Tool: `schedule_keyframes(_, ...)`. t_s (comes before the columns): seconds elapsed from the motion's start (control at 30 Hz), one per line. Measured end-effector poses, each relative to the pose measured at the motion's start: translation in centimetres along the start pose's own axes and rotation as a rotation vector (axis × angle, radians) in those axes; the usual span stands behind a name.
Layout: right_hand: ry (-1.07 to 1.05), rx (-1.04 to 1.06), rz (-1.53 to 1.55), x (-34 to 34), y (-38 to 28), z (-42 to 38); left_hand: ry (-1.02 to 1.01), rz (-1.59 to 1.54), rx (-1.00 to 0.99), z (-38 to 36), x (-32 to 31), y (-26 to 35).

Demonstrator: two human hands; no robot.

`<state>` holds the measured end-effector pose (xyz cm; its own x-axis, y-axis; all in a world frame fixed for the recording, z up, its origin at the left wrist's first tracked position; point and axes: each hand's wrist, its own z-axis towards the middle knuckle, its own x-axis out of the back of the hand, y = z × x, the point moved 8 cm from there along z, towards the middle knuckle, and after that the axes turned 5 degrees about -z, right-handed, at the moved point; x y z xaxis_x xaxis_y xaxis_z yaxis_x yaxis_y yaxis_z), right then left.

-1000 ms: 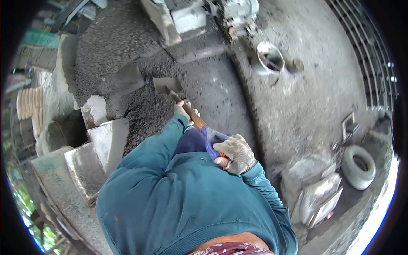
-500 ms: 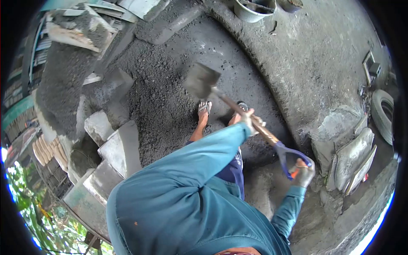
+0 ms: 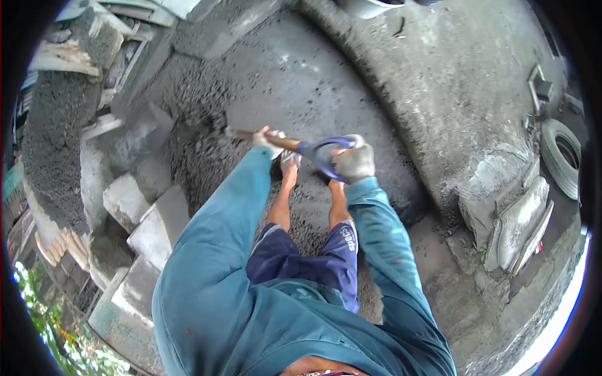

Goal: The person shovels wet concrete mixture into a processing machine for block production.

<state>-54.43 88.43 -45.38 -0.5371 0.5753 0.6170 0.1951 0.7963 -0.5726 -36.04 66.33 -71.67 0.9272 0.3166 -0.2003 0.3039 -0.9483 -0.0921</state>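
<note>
A shovel (image 3: 290, 143) with a wooden shaft and a blue D-shaped handle lies across in front of my body. My left hand (image 3: 268, 141), gloved with bare fingertips, is wrapped round the shaft near its lower part. The handle's grip is in my right hand (image 3: 355, 159), also gloved. Leftward, the shovel's head end is at the edge of the dark, crumbly heap of wet mix (image 3: 204, 150); the blade itself is blurred and hard to make out. My feet stand just below the shaft, beside the heap.
Broken concrete blocks (image 3: 126, 202) and slabs lie at the left. A raised concrete ledge (image 3: 433, 94) curves along the right side. Stacked slabs (image 3: 523, 222) and a tire (image 3: 560, 156) are at the far right. A bucket (image 3: 370, 7) stands at the top edge.
Both hands have moved left and up with the shovel. Its blade has gone from above my feet to the heap on the left, and the shaft now lies flatter across the view.
</note>
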Motion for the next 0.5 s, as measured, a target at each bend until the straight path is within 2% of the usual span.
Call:
schedule_keyframes(0.03, 0.021, 0.063, 0.001, -0.4, -0.7, 0.1, -0.03, 0.03, 0.049, -0.8, -0.3, 0.1)
schedule_keyframes(0.1, 0.074, 0.092, -0.099, -0.2, 0.1, 0.0, -0.028, 0.007, -0.011, -0.7, 0.9, 0.9)
schedule_keyframes(0.17, -0.011, 0.016, -0.043, 0.4, 2.1, -0.5, 0.009, -0.012, -0.107, -0.5, 3.6, 1.1)
schedule_keyframes(0.23, -0.106, 0.014, -0.063, 1.3, 5.7, -0.8, 0.078, -0.063, -0.113, -4.3, 5.2, -1.3)
schedule_keyframes(0.27, -0.147, -0.061, 0.009, 4.0, 4.7, -2.7, 0.105, -0.028, -0.139, -7.0, 5.6, -2.8)
schedule_keyframes(0.33, -0.173, -0.026, -0.016, 6.4, 7.5, -4.2, 0.138, -0.024, -0.144, -14.7, 5.3, -7.1)
schedule_keyframes(0.37, -0.245, -0.114, 0.194, 7.2, 10.4, -5.5, 0.145, -0.055, -0.119, -18.5, 5.4, -9.3)
schedule_keyframes(0.4, -0.323, -0.198, 0.401, 8.2, 12.5, -7.0, 0.094, -0.133, -0.061, -18.6, 7.4, -10.8)
schedule_keyframes(0.43, -0.344, -0.335, 0.569, 10.9, 11.8, -9.7, 0.034, -0.216, -0.004, -18.6, 9.0, -12.4)
schedule_keyframes(0.5, -0.379, -0.271, 0.568, 15.2, 13.6, -12.5, -0.014, -0.172, 0.017, -25.1, 9.9, -16.3)
